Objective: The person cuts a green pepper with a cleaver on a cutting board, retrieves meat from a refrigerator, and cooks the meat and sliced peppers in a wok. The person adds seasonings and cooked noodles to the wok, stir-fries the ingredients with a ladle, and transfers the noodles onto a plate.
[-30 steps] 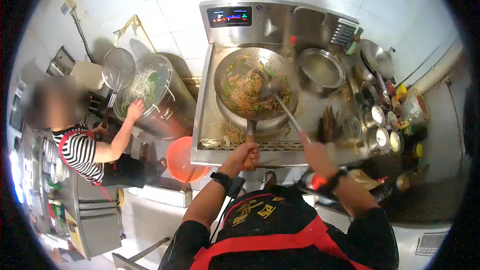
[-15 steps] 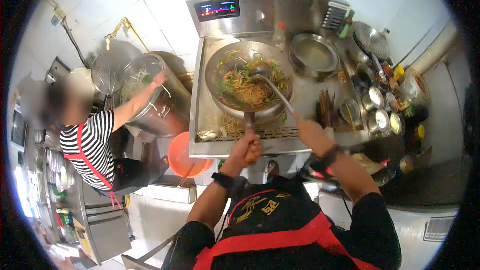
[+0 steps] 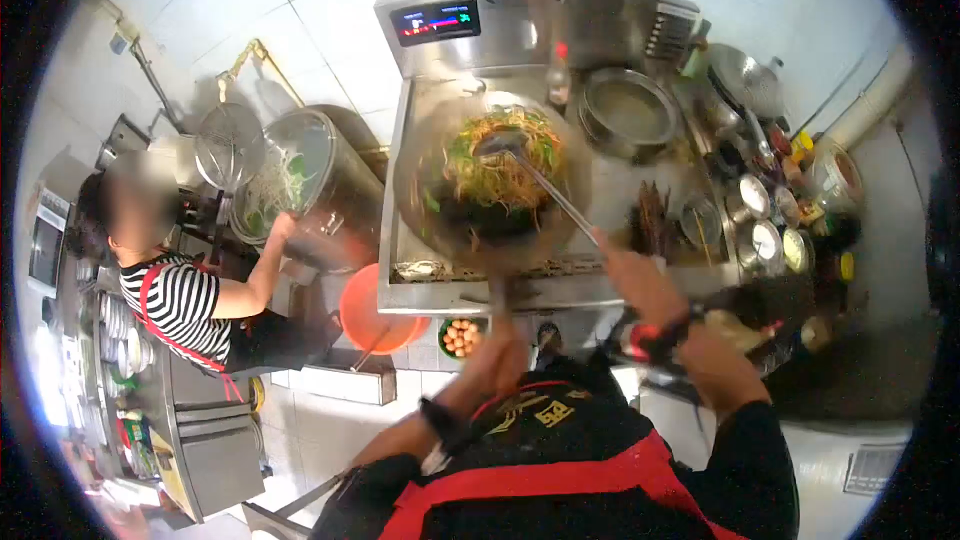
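Observation:
My left hand [image 3: 495,360], blurred by motion, is wrapped round the handle of the wok [image 3: 418,165] and sits close to my apron. Noodles with green vegetables and orange strips [image 3: 508,155] lie bunched toward the wok's far side, and the dark bottom shows nearer me. In my right hand [image 3: 645,285] is the long metal handle of a ladle [image 3: 548,188]. The bowl of the ladle rests against or just over the noodles; which of these I cannot tell.
A clear bottle with a red cap [image 3: 559,75] and a metal basin [image 3: 630,110] stand behind the wok. Seasoning bowls [image 3: 765,240] crowd the right. At left, another person [image 3: 185,290] works by a large metal pot [image 3: 345,175]. An orange tub [image 3: 365,300] and a bowl of eggs [image 3: 461,337] sit below.
My left hand has drawn the wok handle back toward my body. The noodles have bunched toward the wok's far side. The other person's arm has come down and back from the pot.

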Available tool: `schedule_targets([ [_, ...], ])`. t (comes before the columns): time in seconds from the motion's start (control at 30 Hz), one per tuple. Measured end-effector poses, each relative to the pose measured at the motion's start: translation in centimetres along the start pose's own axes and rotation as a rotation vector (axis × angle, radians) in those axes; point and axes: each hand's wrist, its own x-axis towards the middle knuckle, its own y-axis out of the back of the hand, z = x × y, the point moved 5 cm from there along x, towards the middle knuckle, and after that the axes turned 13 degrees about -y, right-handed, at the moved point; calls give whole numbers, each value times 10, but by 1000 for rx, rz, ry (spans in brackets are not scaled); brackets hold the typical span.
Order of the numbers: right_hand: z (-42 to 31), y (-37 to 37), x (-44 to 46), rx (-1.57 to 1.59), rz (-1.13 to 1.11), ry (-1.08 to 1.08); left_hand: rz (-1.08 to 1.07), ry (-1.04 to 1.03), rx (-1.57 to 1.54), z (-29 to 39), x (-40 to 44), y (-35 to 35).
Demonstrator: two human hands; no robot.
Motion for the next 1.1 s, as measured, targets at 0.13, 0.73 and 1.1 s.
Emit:
schedule_targets([
  [0.13,-11,61,-58,-93,-183,-10,-500,67,-365,18,49,53],
  [0.73,-17,-8,-35,-134,-128,68,199,-74,367,33,64,20],
  [1.1,-36,31,-52,-3,-386,-63,54,-153,363,50,80,9],
])
